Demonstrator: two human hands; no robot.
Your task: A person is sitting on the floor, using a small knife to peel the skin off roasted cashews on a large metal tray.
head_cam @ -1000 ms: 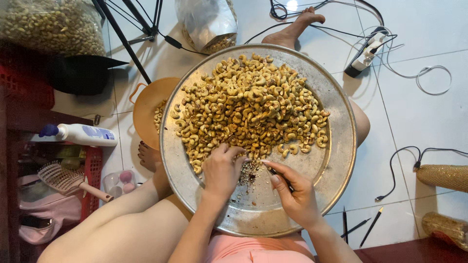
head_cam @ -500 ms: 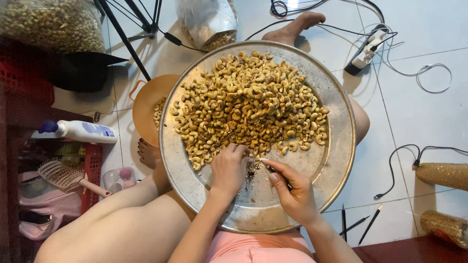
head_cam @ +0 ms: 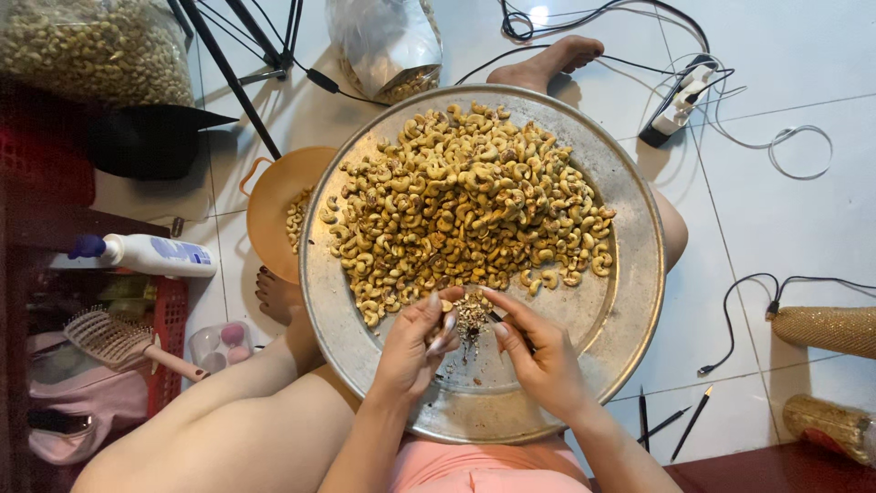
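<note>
Cashew nut [head_cam: 446,319], a single one, sits pinched between the thumb and fingertips of the left hand [head_cam: 415,351], held just above the near part of the round metal tray [head_cam: 630,274] that rests on the person's lap. The left hand's fingers are closed on the nut. It is too small and too covered by the fingertips to tell which way its long axis runs. The right hand [head_cam: 538,361] is just beside it on the right, fingers together around a small dark blade-like tool [head_cam: 497,319] whose tip points left toward the nut; the two hands almost touch, with the nut lying directly left of the tool tip. Below and between the hands lies a small heap of peeled skins [head_cam: 471,315] on bare metal.

Farther off, the pile of cashews [head_cam: 465,201] fills the middle and far half of the tray, its near edge close to the left hand's knuckles. An orange bowl [head_cam: 274,196] with a few nuts stands on the floor at the tray's left rim. A clear bag of nuts [head_cam: 388,46] lies beyond the far rim, and a power strip [head_cam: 680,110] with cables lies far right on the tiled floor [head_cam: 785,228].
</note>
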